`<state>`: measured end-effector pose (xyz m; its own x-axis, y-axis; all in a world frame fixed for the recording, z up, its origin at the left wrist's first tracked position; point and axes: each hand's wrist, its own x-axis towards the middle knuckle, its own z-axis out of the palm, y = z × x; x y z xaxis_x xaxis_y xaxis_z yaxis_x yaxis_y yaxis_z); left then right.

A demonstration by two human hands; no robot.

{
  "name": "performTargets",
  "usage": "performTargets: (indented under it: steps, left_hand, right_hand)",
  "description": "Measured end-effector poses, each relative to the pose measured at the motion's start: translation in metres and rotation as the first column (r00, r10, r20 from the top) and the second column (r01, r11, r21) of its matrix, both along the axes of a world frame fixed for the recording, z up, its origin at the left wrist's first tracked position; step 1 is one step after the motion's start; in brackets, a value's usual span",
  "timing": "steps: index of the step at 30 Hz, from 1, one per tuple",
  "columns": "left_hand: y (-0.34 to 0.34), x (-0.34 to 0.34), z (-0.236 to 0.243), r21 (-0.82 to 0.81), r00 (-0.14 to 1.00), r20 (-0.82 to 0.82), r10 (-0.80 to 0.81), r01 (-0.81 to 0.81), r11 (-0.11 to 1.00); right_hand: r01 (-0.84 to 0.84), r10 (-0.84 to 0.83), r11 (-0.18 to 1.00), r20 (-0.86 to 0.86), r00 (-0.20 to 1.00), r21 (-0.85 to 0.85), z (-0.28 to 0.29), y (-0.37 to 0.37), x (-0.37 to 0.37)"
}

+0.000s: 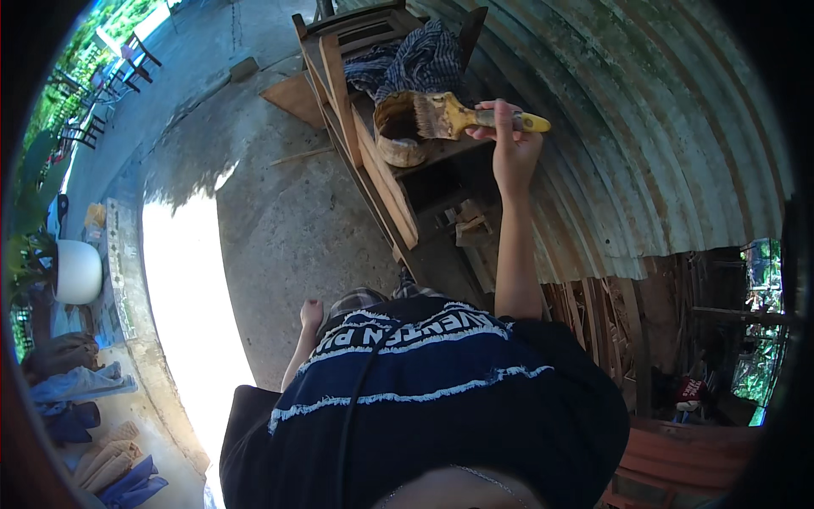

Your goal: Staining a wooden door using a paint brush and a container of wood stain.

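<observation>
My right hand (511,148) is closed round the yellow-ended handle of a wide flat paintbrush (441,115), my arm stretched out ahead. The brush lies nearly level, its worn bristles pointing left at the mouth of a round, stained container (402,153) with a brown inside. Whether the bristles touch its rim I cannot tell. That container stands on a wooden furniture piece (373,161). Low at my left side hangs my left hand (312,314), its fingers curled in, with nothing seen in it.
A dark checked cloth (424,64) lies behind the container. Corrugated metal sheeting (644,127) rises close on the right, with wooden strips (585,318) below it. To the left, a white pot (78,271) and folded clothes (106,454) rest along a ledge.
</observation>
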<state>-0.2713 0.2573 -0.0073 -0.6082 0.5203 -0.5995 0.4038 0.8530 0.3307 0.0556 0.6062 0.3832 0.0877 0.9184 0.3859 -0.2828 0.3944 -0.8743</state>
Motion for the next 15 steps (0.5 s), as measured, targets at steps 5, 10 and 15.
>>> performTargets:
  steps: [5,10,15]
  left_hand:
    - [0.211,0.037,0.143,0.707,0.993,-0.036,-0.112,0.105,0.699]
    - [0.322,0.066,0.250,0.840,0.872,-0.236,-0.429,0.406,0.361]
    - [0.378,0.067,0.256,0.885,0.724,-0.211,-0.657,0.427,0.185]
  right_hand:
    - [-0.110,0.121,0.992,0.607,0.785,-0.056,-0.009,0.056,-0.042]
    - [-0.173,0.026,0.980,0.789,0.614,0.102,-0.041,0.086,-0.080]
    - [-0.061,-0.004,0.997,0.853,0.522,0.042,-0.042,0.087,-0.105]
